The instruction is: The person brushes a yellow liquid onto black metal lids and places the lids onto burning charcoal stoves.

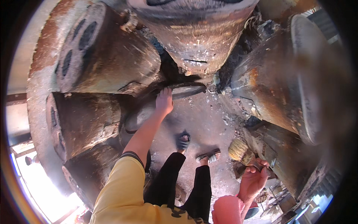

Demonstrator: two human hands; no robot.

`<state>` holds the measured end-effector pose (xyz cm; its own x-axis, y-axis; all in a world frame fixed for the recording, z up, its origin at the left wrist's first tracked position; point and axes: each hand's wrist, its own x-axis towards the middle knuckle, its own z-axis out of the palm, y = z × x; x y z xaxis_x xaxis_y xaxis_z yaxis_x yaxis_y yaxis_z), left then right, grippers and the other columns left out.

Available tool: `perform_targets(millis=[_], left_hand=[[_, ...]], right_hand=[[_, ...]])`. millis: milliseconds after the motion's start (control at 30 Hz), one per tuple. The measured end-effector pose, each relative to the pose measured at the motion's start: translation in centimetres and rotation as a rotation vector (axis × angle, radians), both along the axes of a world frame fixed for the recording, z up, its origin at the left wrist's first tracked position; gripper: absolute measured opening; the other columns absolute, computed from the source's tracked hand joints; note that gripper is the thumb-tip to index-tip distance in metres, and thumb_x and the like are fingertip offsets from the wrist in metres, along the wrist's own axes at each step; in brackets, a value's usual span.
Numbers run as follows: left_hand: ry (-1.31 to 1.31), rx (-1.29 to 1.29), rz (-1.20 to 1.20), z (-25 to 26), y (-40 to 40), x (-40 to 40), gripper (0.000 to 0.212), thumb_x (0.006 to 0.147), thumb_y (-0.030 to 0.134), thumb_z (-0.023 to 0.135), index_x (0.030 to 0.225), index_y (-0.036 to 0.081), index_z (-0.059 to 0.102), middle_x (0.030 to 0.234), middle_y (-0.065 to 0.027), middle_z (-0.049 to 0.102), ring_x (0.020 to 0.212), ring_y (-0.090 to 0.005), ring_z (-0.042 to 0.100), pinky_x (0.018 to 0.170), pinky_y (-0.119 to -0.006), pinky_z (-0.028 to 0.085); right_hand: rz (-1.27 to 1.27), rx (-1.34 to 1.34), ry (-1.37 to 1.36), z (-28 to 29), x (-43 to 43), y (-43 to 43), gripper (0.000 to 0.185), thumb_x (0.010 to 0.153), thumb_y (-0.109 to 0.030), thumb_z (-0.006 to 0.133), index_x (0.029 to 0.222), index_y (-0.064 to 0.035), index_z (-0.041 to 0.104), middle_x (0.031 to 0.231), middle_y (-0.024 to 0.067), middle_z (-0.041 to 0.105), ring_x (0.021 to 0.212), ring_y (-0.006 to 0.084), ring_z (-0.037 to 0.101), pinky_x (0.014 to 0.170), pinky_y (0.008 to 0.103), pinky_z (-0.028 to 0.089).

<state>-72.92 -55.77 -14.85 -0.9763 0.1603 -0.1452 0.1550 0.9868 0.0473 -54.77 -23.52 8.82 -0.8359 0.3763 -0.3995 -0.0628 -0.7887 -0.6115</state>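
My left hand (pixel 165 101) reaches forward, its fingers at the near left end of a dark, flat, rounded lid or disc (pixel 188 91) low by the foot of the big drum; whether it grips the disc I cannot tell. At the lower right, my right hand (pixel 254 176) is closed around the handle of a wide brush (pixel 238 150) with straw-coloured bristles that point up and left. A pink cloth (pixel 228 209) lies over the right forearm or wrist.
Large soot-stained, tapered drums stand around me: one ahead (pixel 195 36), two at left (pixel 120 61) (pixel 89 123) with holes in their tops, one at right (pixel 268 78). My sandalled feet are on the dusty floor (pixel 195 117). Clutter (pixel 277 201) lies at the lower right.
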Motion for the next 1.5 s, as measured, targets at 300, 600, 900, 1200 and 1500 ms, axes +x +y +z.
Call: perform_targets(millis=[300,600,900,1200,1500], left_hand=[[-0.272,-0.246,-0.014,-6.6,0.4,-6.9,0.018,0.076,0.010,0.047,0.093,0.009,0.053,0.095,-0.0117,0.056,0.093,-0.0281,0.053,0.072,-0.037,0.048],[-0.099,-0.139,-0.368,0.4,2.5,-5.5,0.022,0.068,0.002,0.053,0.089,0.006,0.053,0.089,-0.0109,0.055,0.089,-0.0289,0.053,0.073,-0.038,0.046],[-0.027,0.138,-0.591,18.4,4.6,-5.5,0.020,0.061,-0.001,0.053,0.081,0.002,0.050,0.085,-0.0168,0.050,0.084,-0.0354,0.050,0.071,-0.042,0.043],[-0.056,0.036,-0.694,48.0,10.9,-3.5,0.013,0.054,0.000,0.053,0.067,-0.003,0.049,0.068,-0.0202,0.050,0.072,-0.0371,0.051,0.061,-0.043,0.040],[0.100,0.340,-0.141,71.6,16.9,-6.3,0.027,0.049,0.002,0.055,0.076,0.005,0.055,0.076,-0.0048,0.049,0.069,-0.0158,0.047,0.059,-0.029,0.039]], right_hand=[[-0.107,-0.100,0.020,-8.2,-2.6,-1.4,0.021,0.085,-0.012,0.050,0.102,-0.0006,0.049,0.099,0.0100,0.047,0.075,0.0157,0.045,0.071,0.0277,0.043],[-0.078,0.093,-0.056,-4.9,0.2,1.1,0.022,0.084,-0.016,0.046,0.100,-0.0012,0.046,0.100,0.0137,0.052,0.074,0.0205,0.059,0.072,0.0335,0.048],[-0.100,0.108,-0.043,1.6,3.6,2.7,0.021,0.083,-0.015,0.047,0.099,-0.0013,0.045,0.098,0.0126,0.051,0.076,0.0204,0.058,0.073,0.0346,0.049],[-0.079,0.097,0.022,11.0,7.0,5.4,0.016,0.082,-0.009,0.043,0.095,0.0000,0.045,0.087,0.0123,0.055,0.072,0.0196,0.058,0.073,0.0332,0.048],[-0.203,0.078,0.167,18.6,10.2,12.2,0.012,0.083,-0.005,0.041,0.093,-0.0017,0.047,0.085,0.0100,0.054,0.069,0.0177,0.057,0.070,0.0307,0.048]])
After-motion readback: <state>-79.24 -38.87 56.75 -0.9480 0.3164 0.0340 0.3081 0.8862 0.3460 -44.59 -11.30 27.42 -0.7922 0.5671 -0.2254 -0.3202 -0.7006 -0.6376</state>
